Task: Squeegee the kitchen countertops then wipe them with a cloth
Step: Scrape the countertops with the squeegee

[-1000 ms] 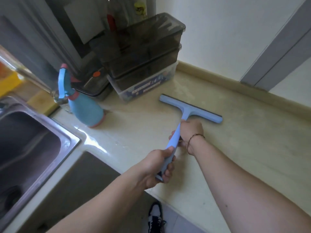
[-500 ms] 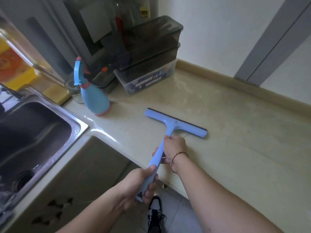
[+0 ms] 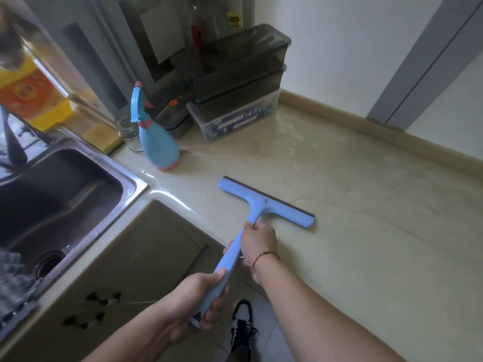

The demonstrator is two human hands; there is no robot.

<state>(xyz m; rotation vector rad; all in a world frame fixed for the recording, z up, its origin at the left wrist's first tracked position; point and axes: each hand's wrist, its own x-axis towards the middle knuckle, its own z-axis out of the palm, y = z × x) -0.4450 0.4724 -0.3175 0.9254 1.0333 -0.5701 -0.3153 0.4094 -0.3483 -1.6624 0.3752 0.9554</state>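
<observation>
A: Report tool position.
B: The light-blue plastic T-shaped squeegee [image 3: 264,205] lies with its dark rubber blade edge down on the beige glossy stone countertop [image 3: 379,231], near the front edge, right of the stainless-steel sink [image 3: 125,178].
A: Hand status?
B: The right hand [image 3: 257,242] has its fingers curled round the upper handle, just below the head. The left hand [image 3: 194,300] grips the handle's near end, fingers wrapped.
A: Adjacent items?
B: A blue teardrop-shaped spray bottle with pink collar [image 3: 156,142] stands far left of the blade, beside a small clear glass jar [image 3: 128,133]. Stacked smoke-grey lidded plastic boxes [image 3: 243,74] occupy the far corner.
</observation>
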